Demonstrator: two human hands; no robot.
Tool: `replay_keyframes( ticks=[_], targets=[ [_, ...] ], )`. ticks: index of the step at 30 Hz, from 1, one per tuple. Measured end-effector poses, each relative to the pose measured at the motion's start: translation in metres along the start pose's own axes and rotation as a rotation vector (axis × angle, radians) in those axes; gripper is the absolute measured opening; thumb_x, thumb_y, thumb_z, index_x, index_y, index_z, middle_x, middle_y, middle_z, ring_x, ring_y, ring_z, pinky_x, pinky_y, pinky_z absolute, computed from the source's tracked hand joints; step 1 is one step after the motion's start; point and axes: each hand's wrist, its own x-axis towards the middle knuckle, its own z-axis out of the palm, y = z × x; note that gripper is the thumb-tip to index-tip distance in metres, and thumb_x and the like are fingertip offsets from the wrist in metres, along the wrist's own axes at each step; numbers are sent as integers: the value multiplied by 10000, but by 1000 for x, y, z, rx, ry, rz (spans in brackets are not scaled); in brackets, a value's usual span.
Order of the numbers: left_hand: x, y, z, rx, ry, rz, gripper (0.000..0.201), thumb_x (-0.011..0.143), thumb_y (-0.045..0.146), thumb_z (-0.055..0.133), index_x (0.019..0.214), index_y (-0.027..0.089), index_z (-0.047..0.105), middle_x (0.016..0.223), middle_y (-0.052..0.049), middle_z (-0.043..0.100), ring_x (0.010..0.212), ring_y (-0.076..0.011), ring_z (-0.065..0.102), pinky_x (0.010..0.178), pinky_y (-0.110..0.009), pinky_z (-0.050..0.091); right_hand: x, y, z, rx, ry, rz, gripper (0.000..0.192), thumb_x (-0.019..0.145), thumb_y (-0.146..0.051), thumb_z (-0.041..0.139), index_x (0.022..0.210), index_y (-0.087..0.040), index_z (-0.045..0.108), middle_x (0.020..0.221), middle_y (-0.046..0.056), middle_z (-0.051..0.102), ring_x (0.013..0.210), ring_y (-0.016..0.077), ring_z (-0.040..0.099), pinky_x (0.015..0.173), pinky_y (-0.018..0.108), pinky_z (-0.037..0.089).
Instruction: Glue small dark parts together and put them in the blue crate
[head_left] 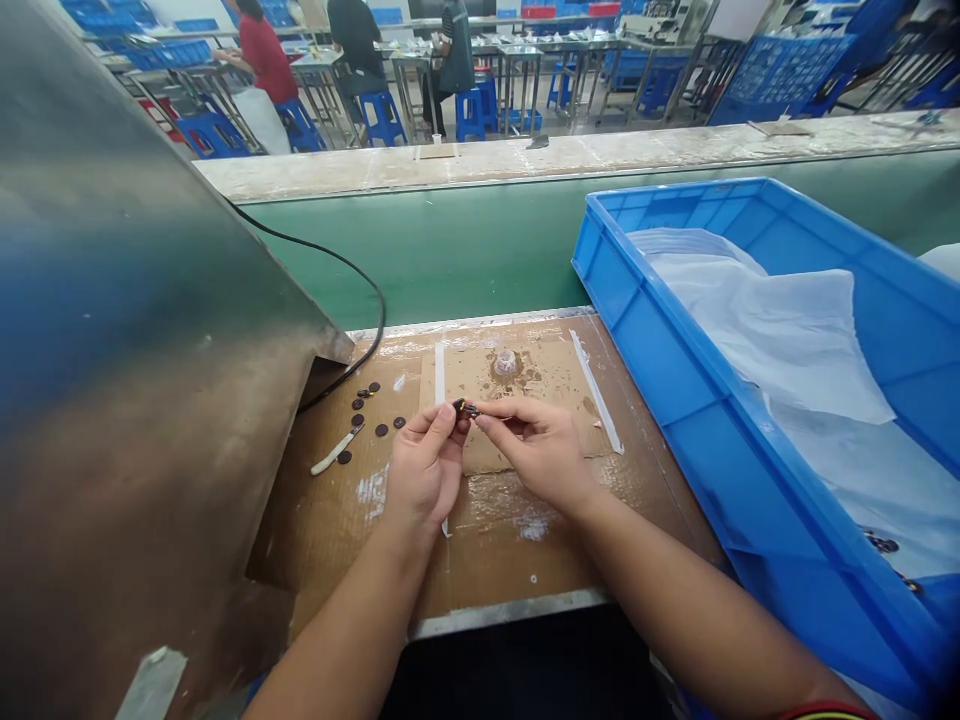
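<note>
Where the two forearms converge at frame centre, the left hand (422, 470) and right hand (534, 445) meet fingertip to fingertip, both pinched shut on one small dark part (466, 408). It sits between them, long axis roughly left-right, equally near each hand. Left of it, loose dark discs (369, 408) lie on the cardboard mat (495, 530). Further right: blue crate (675, 350).
</note>
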Motion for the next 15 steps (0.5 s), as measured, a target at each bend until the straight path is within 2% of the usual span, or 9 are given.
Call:
replay_keyframes(
  ticks=[4, 8, 11, 15],
  targets=[
    [0, -2, 0, 116, 11, 116, 265, 662, 344, 910, 812, 183, 762, 887, -62, 745, 832, -139, 688, 853, -256, 556, -1, -3, -3, -176, -1, -141, 202, 886, -249, 688, 1070, -301, 755, 1073, 17, 762, 981, 194, 728, 887, 394, 625],
    [-3, -7, -4, 240, 19, 218, 235, 744, 344, 857, 890, 181, 772, 980, -87, 746, 942, -200, 706, 958, -341, 554, 0, -5, -6, -269, -23, -257, 241, 914, -208, 645, 1109, -315, 740, 1088, 6, 759, 992, 191, 727, 902, 391, 613],
    [-9, -8, -7, 429, 10, 318, 239, 816, 326, 797, 1011, 190, 770, 1077, -98, 732, 1030, -238, 695, 1025, -399, 534, 0, -5, -8, -305, -10, -284, 242, 924, -190, 626, 1104, -307, 738, 1075, 7, 762, 990, 189, 728, 904, 391, 608],
    [-13, -7, -5, 591, -18, 409, 236, 856, 298, 754, 1066, 190, 760, 1102, -94, 726, 1088, -241, 677, 1069, -400, 508, 0, -4, -9, -341, -16, -286, 237, 932, -199, 612, 1106, -310, 730, 1092, 2, 758, 1001, 189, 722, 919, 398, 599]
  ],
)
